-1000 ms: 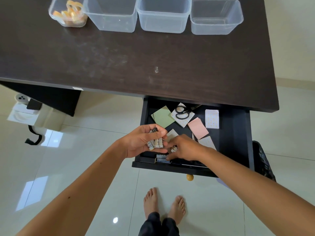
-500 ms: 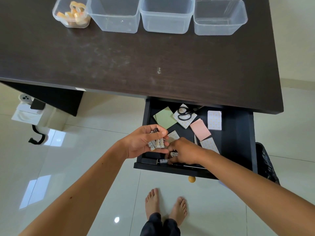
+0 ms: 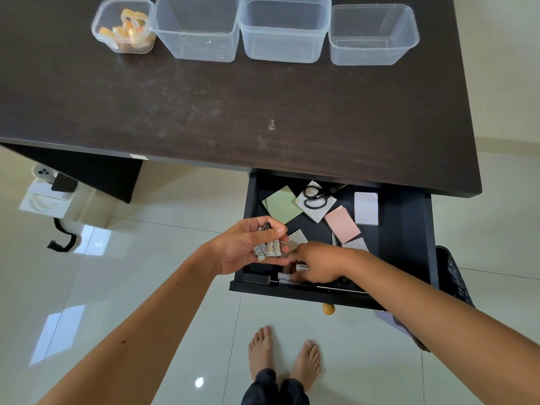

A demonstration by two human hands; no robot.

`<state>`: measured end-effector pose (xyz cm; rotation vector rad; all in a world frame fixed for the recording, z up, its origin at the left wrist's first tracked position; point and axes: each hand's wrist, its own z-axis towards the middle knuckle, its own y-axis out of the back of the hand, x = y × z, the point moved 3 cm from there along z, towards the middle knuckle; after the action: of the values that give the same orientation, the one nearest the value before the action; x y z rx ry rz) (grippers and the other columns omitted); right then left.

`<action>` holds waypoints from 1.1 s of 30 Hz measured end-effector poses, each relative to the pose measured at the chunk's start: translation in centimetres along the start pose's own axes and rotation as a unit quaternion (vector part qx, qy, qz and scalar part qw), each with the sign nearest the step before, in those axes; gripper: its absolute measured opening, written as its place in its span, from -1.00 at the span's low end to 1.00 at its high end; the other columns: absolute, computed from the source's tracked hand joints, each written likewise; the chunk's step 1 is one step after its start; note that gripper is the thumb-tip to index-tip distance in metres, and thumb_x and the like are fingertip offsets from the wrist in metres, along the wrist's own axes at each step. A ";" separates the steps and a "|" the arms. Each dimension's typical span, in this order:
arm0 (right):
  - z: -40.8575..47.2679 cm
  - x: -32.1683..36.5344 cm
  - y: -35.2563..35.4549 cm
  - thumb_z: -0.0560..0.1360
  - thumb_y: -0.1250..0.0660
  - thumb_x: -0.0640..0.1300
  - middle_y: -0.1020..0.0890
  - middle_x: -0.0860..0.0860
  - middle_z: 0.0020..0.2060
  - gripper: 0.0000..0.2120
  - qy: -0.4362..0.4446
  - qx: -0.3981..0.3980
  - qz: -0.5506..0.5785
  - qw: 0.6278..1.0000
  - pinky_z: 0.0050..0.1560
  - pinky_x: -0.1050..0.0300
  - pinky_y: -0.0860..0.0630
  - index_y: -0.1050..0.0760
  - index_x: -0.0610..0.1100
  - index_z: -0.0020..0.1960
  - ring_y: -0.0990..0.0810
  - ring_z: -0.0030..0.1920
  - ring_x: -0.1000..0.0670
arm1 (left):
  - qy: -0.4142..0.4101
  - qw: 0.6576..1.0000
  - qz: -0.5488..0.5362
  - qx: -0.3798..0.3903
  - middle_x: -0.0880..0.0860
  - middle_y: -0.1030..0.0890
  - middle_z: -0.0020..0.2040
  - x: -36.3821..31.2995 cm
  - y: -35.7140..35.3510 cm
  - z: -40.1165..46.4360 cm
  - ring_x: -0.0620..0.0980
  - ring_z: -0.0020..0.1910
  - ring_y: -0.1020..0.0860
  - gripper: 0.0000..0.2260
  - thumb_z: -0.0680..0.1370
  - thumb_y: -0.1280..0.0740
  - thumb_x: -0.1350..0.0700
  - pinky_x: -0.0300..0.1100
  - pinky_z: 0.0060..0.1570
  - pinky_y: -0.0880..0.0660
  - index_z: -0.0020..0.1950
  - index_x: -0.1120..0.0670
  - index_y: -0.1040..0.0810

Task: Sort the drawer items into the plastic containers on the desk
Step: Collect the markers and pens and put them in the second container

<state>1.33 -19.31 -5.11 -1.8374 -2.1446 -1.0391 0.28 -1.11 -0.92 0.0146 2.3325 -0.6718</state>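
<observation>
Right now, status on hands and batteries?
Left hand holding batteries. Right hand picking another battery in drawer. Three containers empty. Nothing blocking.

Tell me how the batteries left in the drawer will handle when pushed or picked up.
The loose batteries by the right hand are small cylinders lying on their sides, so they will probably roll if nudged. Their glossy wrappers look slippery. The left hand already holds a bundle of batteries; adding more may loosen that grip.

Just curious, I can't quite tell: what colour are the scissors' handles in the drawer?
Black. The scissors lie on a patterned white notepad, seen in the head view.
</observation>
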 end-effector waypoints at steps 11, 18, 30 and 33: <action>-1.6 -2.4 -0.6 0.57 -0.47 0.09 -0.70 0.14 -0.04 -0.83 0.005 -0.096 0.142 0.985 -0.09 0.21 -0.47 -0.69 0.11 0.14 -0.61 -0.12 0.18 | -0.001 0.999 0.017 -0.028 0.17 -0.65 -0.03 0.3 -0.7 0.4 0.12 -0.01 -0.68 -0.90 0.56 -0.46 0.17 0.16 0.08 -0.67 0.01 0.17 -0.62; -6.6 -5.2 2.2 0.54 -0.55 -0.04 -0.74 0.13 -0.11 -0.83 0.013 -0.237 0.333 0.913 -0.19 0.28 -0.50 -0.71 0.10 0.13 -0.61 -0.26 0.19 | 0.004 0.994 0.054 -0.090 0.16 -0.69 0.04 1.6 -2.2 2.2 0.09 -0.02 -0.72 -0.81 0.58 -0.46 0.22 0.17 0.10 -0.68 0.17 0.25 -0.65; -7.7 -6.4 1.0 0.41 -0.63 0.14 -0.70 0.09 0.00 -0.75 -0.011 -0.323 0.361 0.875 0.09 -0.03 -0.63 -0.66 0.12 0.00 -0.66 0.05 0.03 | 0.002 0.996 0.024 -0.091 0.23 -0.71 0.04 3.2 -6.0 4.6 0.13 0.02 -0.71 -0.70 0.55 -0.51 0.18 0.13 0.07 -0.69 0.23 0.28 -0.62; -7.6 -6.1 1.0 0.46 -0.61 0.08 -0.70 0.17 -0.07 -0.80 0.010 -0.313 0.377 0.872 0.07 0.06 -0.56 -0.66 0.11 0.02 -0.64 0.03 0.10 | -0.005 0.995 0.014 -0.100 0.27 -0.70 0.04 3.5 -5.8 4.6 0.17 0.04 -0.70 -0.77 0.58 -0.47 0.20 0.06 -0.01 -0.71 0.19 0.27 -0.64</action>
<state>1.28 -28.63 -2.14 -2.5577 -0.8817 -1.5807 -0.60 -8.92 -3.28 -0.0456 2.3754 -0.4207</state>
